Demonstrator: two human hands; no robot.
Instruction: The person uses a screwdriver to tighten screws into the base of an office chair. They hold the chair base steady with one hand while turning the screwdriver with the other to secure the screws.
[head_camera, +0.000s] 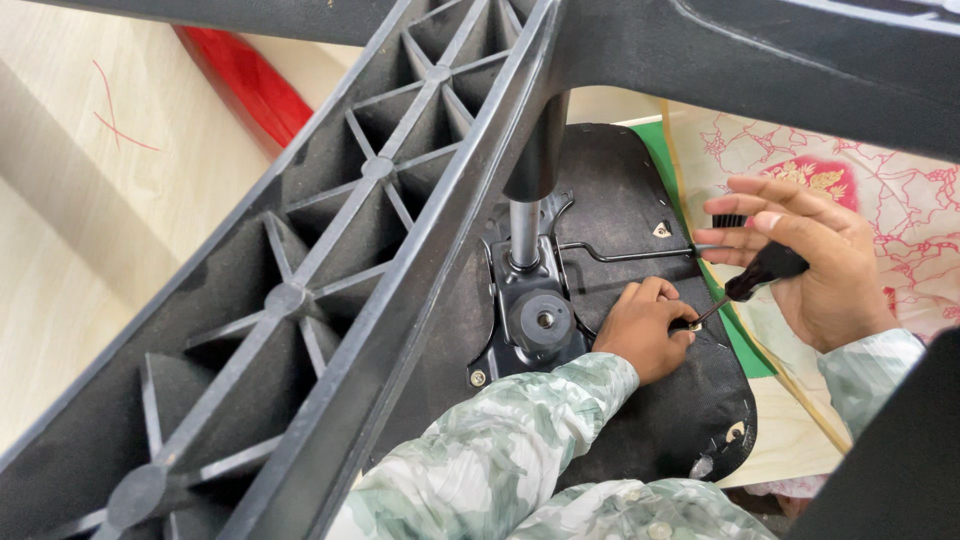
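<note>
Screwdriver (762, 270) gripped in right hand (815, 265); left hand (645, 325) fingers pinch screw (694, 326) near seat edge (735, 360).

Single head view, looking steeply down, close; chair base leg (330, 270) looms nearest, crossing the frame diagonally.

Long sleeves (500, 450) in pale green-and-white camouflage print, bare hands
</note>
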